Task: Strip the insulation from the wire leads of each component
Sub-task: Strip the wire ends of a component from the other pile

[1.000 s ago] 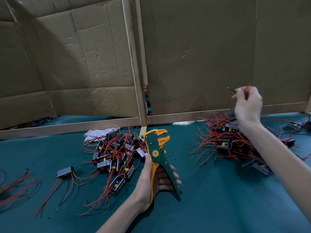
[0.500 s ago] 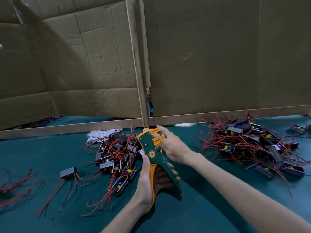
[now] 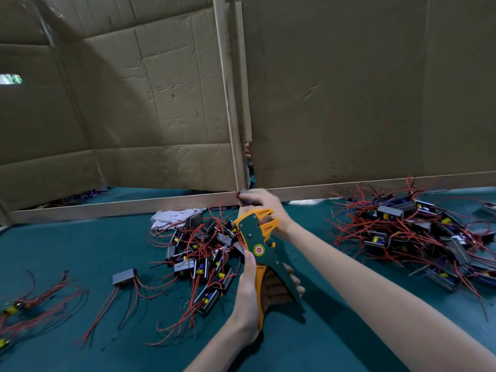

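Since 0.5 s ago the right grip (image 3: 264, 210) has slid off the head of the wire stripper (image 3: 256, 237) and gone past it to the wooden rail (image 3: 120, 208). 1 s ago it was raised high, off to the right. The left grip (image 3: 251, 294) hasn't shifted.

Head view: left grip wraps the yellow & green handles of the wire stripper, thumb on the near side, tool head pointing away from the person. Right grip sits just behind that head, fingers (image 3: 248, 196) curled at the rail. It's blurred, so can't tell if they pinch anything.

A pile of components (image 3: 204, 256) w/ red leads lies just left of the left grip, beside the tool head. A 2nd pile (image 3: 410, 232) is well right of the right grip. 1 lone component (image 3: 124, 276) sits left of the 1st pile, w/ loose red wires (image 3: 40, 296) further left. All lie on the green worktop (image 3: 335, 345). A cardboard wall (image 3: 349, 89) stands behind the right grip.
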The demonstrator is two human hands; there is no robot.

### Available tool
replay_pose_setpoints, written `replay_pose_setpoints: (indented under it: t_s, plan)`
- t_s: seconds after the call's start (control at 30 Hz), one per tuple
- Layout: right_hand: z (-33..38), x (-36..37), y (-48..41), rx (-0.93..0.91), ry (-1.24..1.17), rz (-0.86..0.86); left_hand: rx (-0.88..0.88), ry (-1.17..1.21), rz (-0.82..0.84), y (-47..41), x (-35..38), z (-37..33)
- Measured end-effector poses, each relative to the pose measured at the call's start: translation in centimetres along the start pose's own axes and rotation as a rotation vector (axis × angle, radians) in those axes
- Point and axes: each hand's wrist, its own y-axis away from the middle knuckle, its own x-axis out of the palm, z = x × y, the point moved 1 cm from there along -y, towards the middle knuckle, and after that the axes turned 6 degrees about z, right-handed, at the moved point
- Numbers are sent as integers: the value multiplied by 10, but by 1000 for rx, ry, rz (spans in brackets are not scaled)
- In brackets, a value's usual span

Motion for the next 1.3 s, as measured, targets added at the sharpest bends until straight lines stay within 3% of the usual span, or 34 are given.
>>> replay_pose_setpoints:
  t_s: [0.13, 0.37, 0.63, 0.83, 1.03, 1.3]
  plan:
    - [-15, -38, 26, 151, -314, -211, -2, -50, 29, 4, 1, 2]
    - [-64, -60, 108, 321, -63, -78, 29, -6, -12, 0, -2, 2]
    - [-80, -49, 131, 147, 283, 126, 57, -48, -48, -6, -10, 4]
    - [-79, -45, 132, 18, 329, 212, 47, -66, -22, -8, -11, 7]
    - [-78, -47, 138, 100, -14, 97, 12, -47, 36, -8, -14, 8]
    - [-68, -61, 144, 296, -851, 120, -117, -90, 154, -10, -19, 11]
